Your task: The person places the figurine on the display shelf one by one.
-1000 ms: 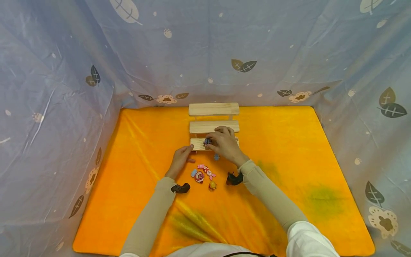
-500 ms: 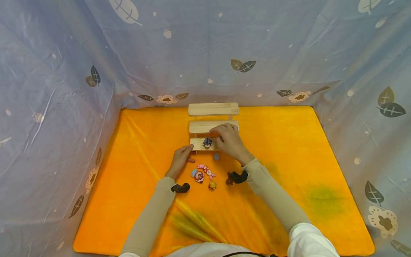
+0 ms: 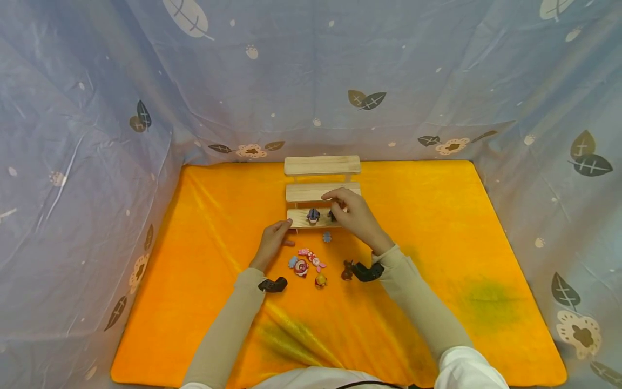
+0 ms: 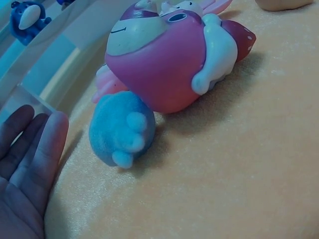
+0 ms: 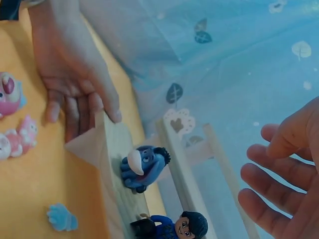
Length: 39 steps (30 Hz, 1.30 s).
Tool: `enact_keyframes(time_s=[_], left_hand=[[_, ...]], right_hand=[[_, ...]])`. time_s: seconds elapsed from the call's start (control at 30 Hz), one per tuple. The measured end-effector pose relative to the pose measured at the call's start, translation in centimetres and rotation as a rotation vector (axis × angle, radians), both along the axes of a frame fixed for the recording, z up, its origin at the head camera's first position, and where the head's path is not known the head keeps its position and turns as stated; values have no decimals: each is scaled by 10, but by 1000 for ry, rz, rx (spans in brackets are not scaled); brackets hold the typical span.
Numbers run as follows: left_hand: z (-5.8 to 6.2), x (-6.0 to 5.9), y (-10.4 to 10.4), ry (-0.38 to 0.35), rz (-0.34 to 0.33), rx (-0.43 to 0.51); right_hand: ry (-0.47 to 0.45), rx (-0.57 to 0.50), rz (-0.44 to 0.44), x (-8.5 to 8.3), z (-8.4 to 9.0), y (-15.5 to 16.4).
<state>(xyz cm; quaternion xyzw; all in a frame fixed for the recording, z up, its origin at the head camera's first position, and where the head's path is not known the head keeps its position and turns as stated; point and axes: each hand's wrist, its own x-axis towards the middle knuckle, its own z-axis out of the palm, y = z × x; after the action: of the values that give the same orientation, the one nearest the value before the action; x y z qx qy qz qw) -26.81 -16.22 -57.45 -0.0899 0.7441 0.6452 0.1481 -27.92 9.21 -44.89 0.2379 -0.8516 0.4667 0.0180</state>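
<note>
A three-step wooden shelf (image 3: 323, 192) stands at the middle back of the orange cloth. On its lowest step stand a blue figure (image 3: 313, 216) (image 5: 142, 167) and a dark-haired figure in blue (image 3: 331, 216) (image 5: 172, 226). My right hand (image 3: 351, 212) hovers just right of them with its fingers (image 5: 276, 174) spread, holding nothing. My left hand (image 3: 275, 237) (image 5: 75, 79) rests straight fingers (image 4: 35, 149) against the left end of the lowest step (image 4: 45, 67). A pink figure (image 4: 169, 59) and a blue fuzzy ball (image 4: 122, 127) lie close to the left hand.
Small toys lie on the cloth (image 3: 437, 243) before the shelf: a pink cluster (image 3: 306, 260), a yellow one (image 3: 320, 280), a brown one (image 3: 347, 270), a light-blue piece (image 3: 328, 236) (image 5: 62, 217). Leaf-print blue fabric (image 3: 97, 135) walls in three sides.
My right hand has let go of the blue figure and drawn back to the right. The dark-haired figure now shows beside it. The left hand has stayed put.
</note>
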Motion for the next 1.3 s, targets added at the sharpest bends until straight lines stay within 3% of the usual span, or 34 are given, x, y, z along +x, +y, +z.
enact_keyframes(time_s=[0.33, 0.77, 1.03, 1.3], left_hand=[[0, 0, 1, 7, 6, 9], [-3, -1, 1, 18, 18, 4], [0, -1, 0, 4, 9, 6], [1, -4, -1, -40, -11, -13]], right_hand=[[-64, -45, 10, 14, -3, 3], [-64, 57, 32, 28, -20, 4], [-172, 87, 46, 38, -30, 2], [-221, 115, 38, 40, -41, 3]])
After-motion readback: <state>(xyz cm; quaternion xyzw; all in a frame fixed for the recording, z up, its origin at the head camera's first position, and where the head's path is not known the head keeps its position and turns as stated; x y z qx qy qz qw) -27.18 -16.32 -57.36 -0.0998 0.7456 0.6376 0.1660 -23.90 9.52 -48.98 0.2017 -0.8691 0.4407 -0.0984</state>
